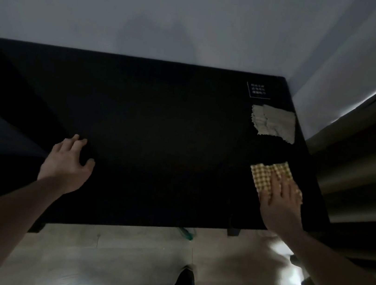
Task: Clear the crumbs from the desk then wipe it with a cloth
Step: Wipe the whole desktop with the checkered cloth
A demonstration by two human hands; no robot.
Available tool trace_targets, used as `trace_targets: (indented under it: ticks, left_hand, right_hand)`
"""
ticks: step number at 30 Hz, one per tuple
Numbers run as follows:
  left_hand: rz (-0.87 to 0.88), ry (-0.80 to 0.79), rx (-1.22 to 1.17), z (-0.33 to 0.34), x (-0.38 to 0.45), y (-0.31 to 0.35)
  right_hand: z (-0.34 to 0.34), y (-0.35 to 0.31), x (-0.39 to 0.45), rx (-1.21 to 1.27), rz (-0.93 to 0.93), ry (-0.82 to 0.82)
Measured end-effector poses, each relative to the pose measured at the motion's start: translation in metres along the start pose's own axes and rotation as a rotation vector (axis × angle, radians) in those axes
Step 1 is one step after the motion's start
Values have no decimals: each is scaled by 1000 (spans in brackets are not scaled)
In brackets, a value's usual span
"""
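The wide black desk (160,126) fills the middle of the frame, way too dark to spot any crumbs on it. Right hand (280,200) is at the lower right, fingers straight and pressed flat on the yellow checked cloth (267,173), which pokes out past the fingertips toward the upper left. Left hand (66,163) sits at the lower left edge, fingers loosely spread, holding nothing. So the right hand is clearly the 1 to wipe, I'd say sweeping left. A 2nd beige folded cloth (275,123) lies further up, near the right edge.
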State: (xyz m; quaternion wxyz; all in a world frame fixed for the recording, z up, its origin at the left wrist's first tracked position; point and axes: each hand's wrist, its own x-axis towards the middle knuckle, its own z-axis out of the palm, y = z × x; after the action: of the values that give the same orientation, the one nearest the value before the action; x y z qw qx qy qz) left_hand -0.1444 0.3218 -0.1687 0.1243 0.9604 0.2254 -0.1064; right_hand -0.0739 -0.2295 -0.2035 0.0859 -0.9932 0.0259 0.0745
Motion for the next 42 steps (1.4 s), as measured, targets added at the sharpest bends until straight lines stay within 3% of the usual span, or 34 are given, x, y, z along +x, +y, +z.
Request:
trace_targets:
  ticks: [3, 6, 9, 14, 20, 24, 28, 32, 42]
  left_hand:
    - [-30, -161, 106, -27, 1, 13]
    - [98, -210, 205, -46, -23, 51]
    - [265, -230, 137, -44, -65, 107]
    - [367, -368, 21, -26, -106, 180]
    - [324, -540, 23, -6, -108, 234]
    - [282, -558, 39, -1, -91, 261]
    - [216, -575, 39, 6, -77, 283]
    - [121, -566, 27, 15, -78, 305]
    - [31, -580, 0, 11, -73, 314]
  right_hand:
    - [0, -6, -28, 61, 116, -39]
    - [-14, -11, -57, 82, 143, -80]
    - [-16, 3, -62, 64, 130, -189]
    - [-1, 24, -49, -111, 1, -319]
    - [-4, 33, -43, -67, -109, -274]
    - [-22, 41, -31, 72, -110, -256]
    - [-25, 50, -22, 117, -171, -346]
    - [-40, 53, 8, 94, -326, -389]
    - [-57, -13, 83, -14, -580, -489]
